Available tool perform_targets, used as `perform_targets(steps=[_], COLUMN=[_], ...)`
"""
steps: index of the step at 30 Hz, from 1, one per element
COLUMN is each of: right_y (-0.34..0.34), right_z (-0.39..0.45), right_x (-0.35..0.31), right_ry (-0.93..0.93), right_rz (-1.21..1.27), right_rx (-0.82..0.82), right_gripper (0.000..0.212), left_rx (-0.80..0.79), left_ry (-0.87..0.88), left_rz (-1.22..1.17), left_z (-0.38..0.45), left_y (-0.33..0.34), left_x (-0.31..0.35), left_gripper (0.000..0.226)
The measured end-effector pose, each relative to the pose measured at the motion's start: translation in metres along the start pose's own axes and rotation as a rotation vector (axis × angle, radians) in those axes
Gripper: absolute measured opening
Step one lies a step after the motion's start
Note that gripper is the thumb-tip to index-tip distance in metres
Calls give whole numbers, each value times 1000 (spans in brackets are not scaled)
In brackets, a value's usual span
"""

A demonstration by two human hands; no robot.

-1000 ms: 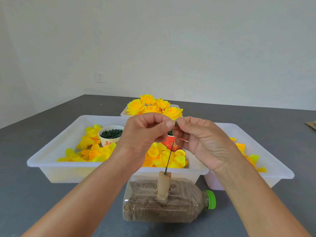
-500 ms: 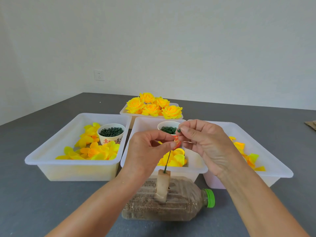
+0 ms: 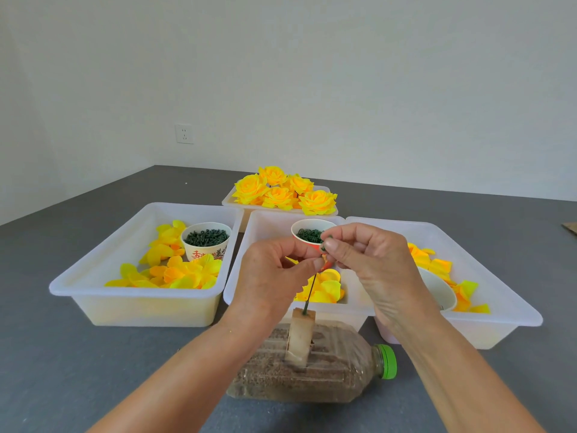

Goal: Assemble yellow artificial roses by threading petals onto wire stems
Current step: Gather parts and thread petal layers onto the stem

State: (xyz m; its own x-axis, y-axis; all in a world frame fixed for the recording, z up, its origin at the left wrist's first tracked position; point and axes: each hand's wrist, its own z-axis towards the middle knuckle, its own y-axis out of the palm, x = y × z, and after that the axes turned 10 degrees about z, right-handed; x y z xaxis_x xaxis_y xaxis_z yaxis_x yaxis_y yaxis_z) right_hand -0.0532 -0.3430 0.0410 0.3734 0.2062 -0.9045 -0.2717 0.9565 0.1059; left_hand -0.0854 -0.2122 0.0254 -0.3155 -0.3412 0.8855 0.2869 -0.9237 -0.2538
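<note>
A thin green wire stem [image 3: 310, 292] stands in a wooden block [image 3: 300, 334] set into a sand-filled bottle [image 3: 337, 373] lying on its side. My left hand [image 3: 274, 276] pinches the stem near its top. My right hand [image 3: 365, 260] pinches a small green ring [image 3: 324, 243] just above the stem's tip. Loose yellow petals [image 3: 324, 290] lie in the middle tray [image 3: 237, 289] behind the hands. Finished yellow roses [image 3: 281, 192] fill the far tray.
The left tray [image 3: 137, 303] holds yellow petals [image 3: 175, 273] and a paper cup of green pieces [image 3: 206, 239]. A red cup of green rings [image 3: 307, 234] stands in the middle tray. The right tray [image 3: 487, 323] holds petals and a white cup [image 3: 440, 292]. All rest on a grey table [image 3: 62, 370].
Both hands have come down and toward me from in front of the roses. My left hand has slid lower on the stem; the right hand now sits above it.
</note>
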Motion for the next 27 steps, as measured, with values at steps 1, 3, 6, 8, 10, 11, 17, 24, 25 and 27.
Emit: perform_targets(steps=[1,3,6,8,10,11,17,24,25,27], right_y=[1,2,3,3,2,1,-2,-2,-2,-1], right_z=[0,0,0,1,2,2,0,-1,-1,-1], right_x=[1,2,2,2,1,1,1,7,8,10], right_ry=[-14,-31,-36,-39,-50,-55,-60,6,22,94], right_rz=[-15,-40,-62,-73,-97,-109,-68,90,114,184], right_rx=[4,0,-10,-22,-44,-54,-71,-49,-43,-31], right_gripper=[15,14,13,15,19,22,25,18,15,8], left_rx=[-1,0,0,0,-2,-5,-9,-16,-13,-3], left_ry=[2,1,-6,-5,-2,-3,-12,-16,-19,-26], left_rz=[1,-1,-8,-5,-5,-10,-15,-13,-10,-6], left_z=[0,0,1,1,0,0,0,-1,-1,0], left_y=[0,0,0,0,0,0,0,0,0,0], left_x=[-1,-2,-2,-1,-1,0,0,0,0,-1], left_gripper=[28,30,32,31,28,24,22,21,21,21])
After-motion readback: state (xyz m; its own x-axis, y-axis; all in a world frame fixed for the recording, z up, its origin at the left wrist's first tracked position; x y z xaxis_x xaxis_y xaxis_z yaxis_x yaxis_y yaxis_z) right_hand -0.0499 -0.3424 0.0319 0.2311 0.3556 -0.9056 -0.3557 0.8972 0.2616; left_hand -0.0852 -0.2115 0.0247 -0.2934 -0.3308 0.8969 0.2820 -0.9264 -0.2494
